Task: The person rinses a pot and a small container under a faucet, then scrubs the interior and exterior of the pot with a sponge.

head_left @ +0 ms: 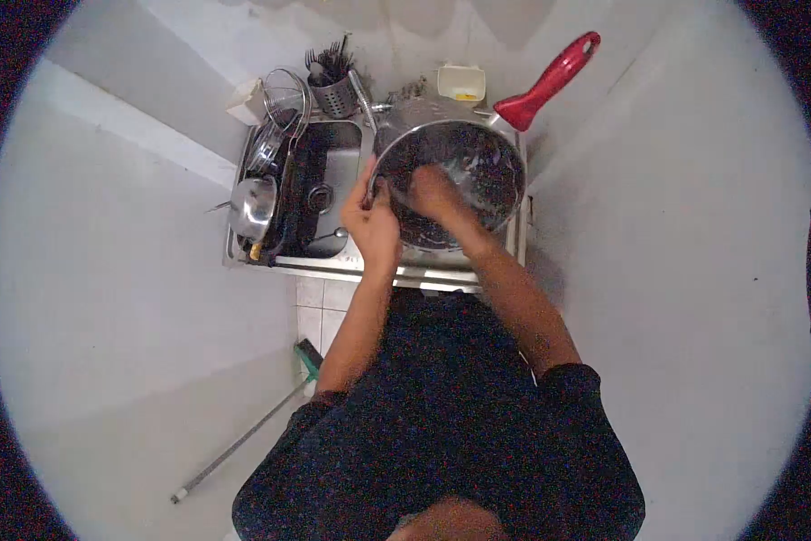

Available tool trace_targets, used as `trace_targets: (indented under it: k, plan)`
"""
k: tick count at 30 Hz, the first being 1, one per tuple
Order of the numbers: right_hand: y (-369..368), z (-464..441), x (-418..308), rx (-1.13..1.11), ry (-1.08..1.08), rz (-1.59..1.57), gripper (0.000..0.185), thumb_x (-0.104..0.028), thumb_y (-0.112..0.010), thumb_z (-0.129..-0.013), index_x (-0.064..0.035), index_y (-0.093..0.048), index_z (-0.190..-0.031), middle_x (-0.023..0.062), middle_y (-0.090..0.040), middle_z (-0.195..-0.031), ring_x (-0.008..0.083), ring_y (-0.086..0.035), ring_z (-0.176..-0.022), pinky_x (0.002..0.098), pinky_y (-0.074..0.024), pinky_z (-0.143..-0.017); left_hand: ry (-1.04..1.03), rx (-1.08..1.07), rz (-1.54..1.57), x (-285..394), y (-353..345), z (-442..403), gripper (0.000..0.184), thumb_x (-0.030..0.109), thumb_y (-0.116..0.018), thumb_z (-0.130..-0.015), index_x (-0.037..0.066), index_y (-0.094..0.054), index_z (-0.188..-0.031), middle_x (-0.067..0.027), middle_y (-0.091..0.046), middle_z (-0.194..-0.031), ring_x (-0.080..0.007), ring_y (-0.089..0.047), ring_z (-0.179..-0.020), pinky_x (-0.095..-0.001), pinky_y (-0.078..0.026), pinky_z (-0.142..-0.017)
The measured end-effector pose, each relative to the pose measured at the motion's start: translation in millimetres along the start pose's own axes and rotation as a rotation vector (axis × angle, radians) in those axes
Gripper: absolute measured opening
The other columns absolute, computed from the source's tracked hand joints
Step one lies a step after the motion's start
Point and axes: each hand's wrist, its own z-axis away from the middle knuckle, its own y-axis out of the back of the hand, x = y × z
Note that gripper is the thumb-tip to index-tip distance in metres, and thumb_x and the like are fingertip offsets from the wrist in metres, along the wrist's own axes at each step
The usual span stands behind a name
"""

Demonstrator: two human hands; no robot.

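A large, deep metal pan (494,176) with a red handle (550,86) is tipped over the right side of the sink unit. Its dark inside faces me and has pale, foam-like streaks. My left hand (374,225) grips the pan's left rim, thumb on the inner side. Inside the pan, my right hand (435,192) is closed and pressed near the inner wall. Its fingers are slightly blurred, and whatever they may hold is hidden.
The left sink basin (342,167) has a drain and a spoon (333,235). Along its left side are a metal bowl (254,207) and a wire strainer (288,95). Behind stand a cutlery holder (335,97), a tap (362,95) and a white container (461,83). A green squeegee (308,361) leans below left.
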Motion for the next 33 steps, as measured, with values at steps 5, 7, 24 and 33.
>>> trace_targets:
  k: [5, 7, 24, 33]
  plan:
    - [32.6, 35.1, -18.1, -0.137, 0.166, -0.112, 0.018, -0.012, -0.058, -0.079, 0.0006, -0.065, -0.089, 0.0234, -0.065, -0.090, 0.0402, -0.064, -0.086, 0.0513, -0.0507, -0.078, -0.117, 0.060, -0.096, 10.2, 1.6, -7.3, 0.036, -0.008, -0.054, -0.087, -0.005, -0.060, -0.122, -0.0135, -0.065, -0.117, -0.0178, -0.061, -0.104, -0.0287, -0.044, -0.094]
    - [52.1, 47.4, 3.3, -0.138, 0.089, -0.009, 0.019, -0.013, -0.055, -0.081, 0.0019, -0.065, -0.086, 0.0252, -0.065, -0.090, 0.0403, -0.064, -0.088, 0.0506, -0.0500, -0.081, -0.112, 0.079, -0.092, 17.4, 0.4, -10.4, 0.036, -0.009, -0.055, -0.086, -0.004, -0.061, -0.121, -0.0140, -0.065, -0.117, -0.0175, -0.061, -0.105, -0.0287, -0.044, -0.094]
    - [-37.4, 94.8, 24.7, -0.190, 0.096, -0.408, 0.052, -0.023, -0.053, -0.086, -0.0008, -0.045, -0.132, 0.0307, -0.061, -0.111, 0.0467, -0.060, -0.099, 0.0540, -0.0456, -0.090, 0.155, -0.052, 0.022, -67.2, 2.6, 14.5, 0.025, -0.001, -0.063, -0.087, -0.003, -0.066, -0.111, -0.0066, -0.069, -0.098, -0.0133, -0.060, -0.083, -0.0264, -0.049, -0.074]
    - [-25.9, 122.2, 41.5, -0.516, -0.025, -0.235, 0.032, -0.023, -0.052, -0.083, -0.0058, -0.061, -0.108, 0.0243, -0.065, -0.103, 0.0423, -0.064, -0.094, 0.0520, -0.0489, -0.085, 0.426, -0.003, 0.023, -158.6, 5.9, 25.8, 0.023, -0.003, -0.060, -0.083, -0.003, -0.068, -0.105, -0.0063, -0.067, -0.088, -0.0136, -0.060, -0.074, -0.0276, -0.048, -0.064]
